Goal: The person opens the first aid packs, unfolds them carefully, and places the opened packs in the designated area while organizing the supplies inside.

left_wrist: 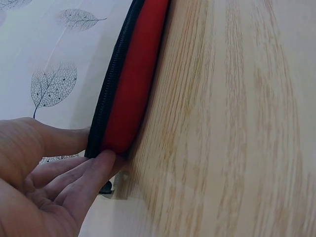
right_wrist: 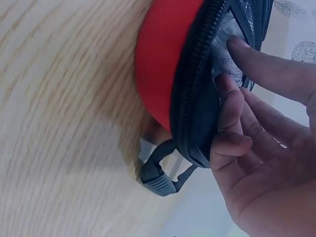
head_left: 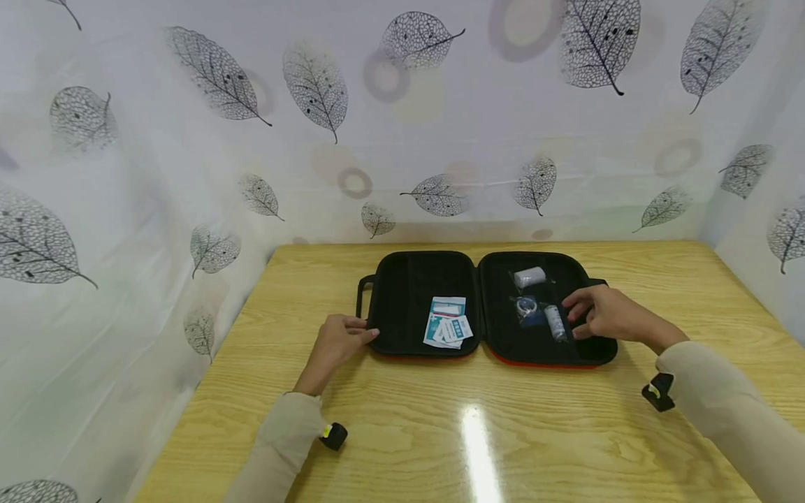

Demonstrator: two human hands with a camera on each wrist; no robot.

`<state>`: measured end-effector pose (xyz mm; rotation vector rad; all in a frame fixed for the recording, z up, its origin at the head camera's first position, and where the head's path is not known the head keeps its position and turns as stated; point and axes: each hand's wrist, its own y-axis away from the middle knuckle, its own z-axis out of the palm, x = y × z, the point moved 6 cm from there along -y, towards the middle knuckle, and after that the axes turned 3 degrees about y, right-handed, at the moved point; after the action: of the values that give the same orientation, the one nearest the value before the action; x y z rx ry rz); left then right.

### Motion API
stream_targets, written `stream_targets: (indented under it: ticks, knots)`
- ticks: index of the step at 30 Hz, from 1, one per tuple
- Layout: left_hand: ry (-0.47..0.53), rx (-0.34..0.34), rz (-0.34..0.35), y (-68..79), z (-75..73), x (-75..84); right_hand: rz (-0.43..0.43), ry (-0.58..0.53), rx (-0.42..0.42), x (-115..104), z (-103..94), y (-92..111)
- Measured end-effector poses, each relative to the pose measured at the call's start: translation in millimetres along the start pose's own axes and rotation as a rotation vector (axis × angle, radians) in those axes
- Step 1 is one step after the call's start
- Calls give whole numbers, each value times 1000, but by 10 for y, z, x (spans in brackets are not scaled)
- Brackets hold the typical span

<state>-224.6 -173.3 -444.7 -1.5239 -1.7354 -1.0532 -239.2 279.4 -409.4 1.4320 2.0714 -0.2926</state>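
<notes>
An open first-aid case, black inside with a red shell, lies spread on the table. My left hand pinches its left front corner, thumb on the zipped rim and fingers against the red side. Over the right half, my right hand reaches inside with thumb and fingers apart. Beside those fingertips is a plastic-wrapped bandage roll, also seen as clear wrapping in the right wrist view. A white roll and a wrapped round item sit in the same half.
Flat white-and-teal packets lie in the left half. Carry handles stick out at both ends, the left handle and the right handle. A leaf-print curtain borders the wooden table behind and at the sides.
</notes>
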Motion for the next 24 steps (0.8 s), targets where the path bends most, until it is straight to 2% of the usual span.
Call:
stream_targets:
  ticks: [4,9,16,20,24]
  knots:
    - [-40,-7,17,5,0,25,9,30,-1,21,-56,27]
    - [-148,-1,48,31,-45,97,21,30,31,48,-157,75]
    - [-292,46,180,59,-180,321,59,57,99,166,-275,156]
    - [-290,59,222,54,-184,463,64,74,108,252,-305,196]
    - [-236,26,252,32,-94,586,86,81,121,325,-321,228]
